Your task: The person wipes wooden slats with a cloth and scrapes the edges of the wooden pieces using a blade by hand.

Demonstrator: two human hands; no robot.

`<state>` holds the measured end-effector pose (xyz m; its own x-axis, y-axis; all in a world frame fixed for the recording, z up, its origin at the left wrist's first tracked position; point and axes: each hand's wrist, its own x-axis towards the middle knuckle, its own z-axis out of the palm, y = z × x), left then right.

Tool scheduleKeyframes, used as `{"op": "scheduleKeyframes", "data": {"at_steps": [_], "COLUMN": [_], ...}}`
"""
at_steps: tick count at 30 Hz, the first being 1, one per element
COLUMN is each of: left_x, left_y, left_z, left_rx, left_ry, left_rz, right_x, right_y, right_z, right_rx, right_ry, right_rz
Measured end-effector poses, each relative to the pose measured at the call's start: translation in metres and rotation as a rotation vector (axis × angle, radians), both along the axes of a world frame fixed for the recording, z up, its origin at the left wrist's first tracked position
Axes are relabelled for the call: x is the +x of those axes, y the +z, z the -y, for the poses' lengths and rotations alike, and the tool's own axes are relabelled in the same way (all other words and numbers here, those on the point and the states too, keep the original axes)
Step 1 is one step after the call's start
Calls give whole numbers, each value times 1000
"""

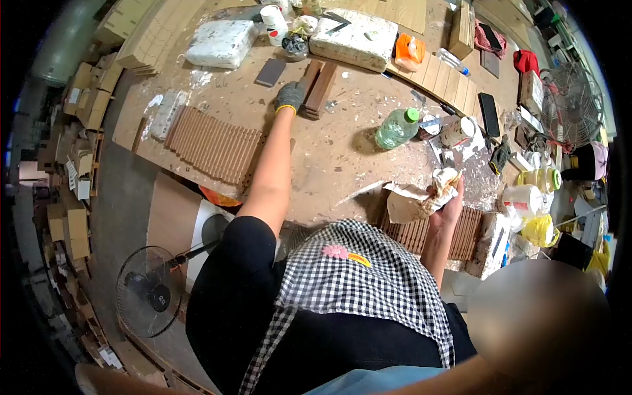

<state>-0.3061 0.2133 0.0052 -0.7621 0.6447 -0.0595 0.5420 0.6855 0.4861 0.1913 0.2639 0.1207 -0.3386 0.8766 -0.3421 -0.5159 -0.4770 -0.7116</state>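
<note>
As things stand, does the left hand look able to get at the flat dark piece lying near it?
Probably yes: the flat dark piece lies just beside the gloved left hand, with nothing visible standing between them. Whether that hand grips the brown strips is unclear.

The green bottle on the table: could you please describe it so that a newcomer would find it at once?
On the big stained worktable, first find the bare right hand, which holds a crumpled cloth. Go from there away from the body and slightly left, to the bottle. Its bright green cap and see-through, green-tinted body set it apart from the pale tub to its right.
</note>
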Motion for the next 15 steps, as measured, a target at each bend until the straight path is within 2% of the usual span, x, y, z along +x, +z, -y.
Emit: {"op": "scheduleKeyframes", "data": {"at_steps": [1,4,7,8,9,11,12,13,15], "left_x": [4,-2,-2,2,2,26,33,49,64], "left_y": [2,-2,-16,-20,-23,20,16,37,31], "left_z": [3,3,5,5,5,15,13,11,1], "left_rx": [134,-28,445,615,606,589,672,438,366], "left_ry": [124,15,220,218,188,133,-45,51,69], "left_rz": [123,96,412,491,453,379,2,-43,-305], "right_x": [-5,-11,-10,-9,-7,-5,-7,-7,-9], "right_y": [5,9,13,15,14,13,15,17,19], "right_z": [2,3,1,3,3,0,0,0,-2], "right_rx": [-6,-33,-64,-76,-68,-54,-66,-62,-52], "right_ry": [-5,-39,-71,-81,-80,-73,-86,-62,-14], "right_rz": [10,4,-43,-61,-63,-66,-36,-56,-97]}}
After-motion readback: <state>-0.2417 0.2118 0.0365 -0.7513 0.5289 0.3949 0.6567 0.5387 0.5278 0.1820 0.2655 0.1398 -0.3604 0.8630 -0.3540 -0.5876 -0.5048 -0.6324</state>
